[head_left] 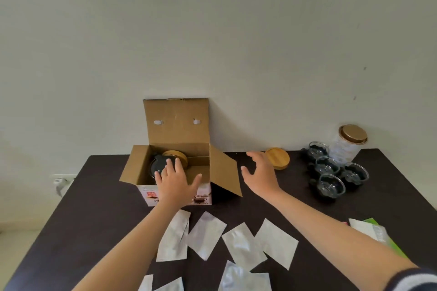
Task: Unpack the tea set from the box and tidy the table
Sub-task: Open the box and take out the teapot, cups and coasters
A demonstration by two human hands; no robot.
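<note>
Ideally the open left hand (173, 181) reaches into the brown cardboard box (165, 172), cupping the dark glass teapot (158, 166) squarely, while the open right hand (260, 176) steadies.

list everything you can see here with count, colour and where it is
cardboard box: 1, brown, open, table's far middle
teapot: 1, dark, inside box
wooden lids: 2, tan, one in box, one right of box
glass cups: 4, clear, far right
canister: 1, white, gold lid, behind cups
white packets: about 8, near edge
green packaging: 1, right edge
table: 1, dark brown
left hand: open, over box
right hand: open, right of box
</note>
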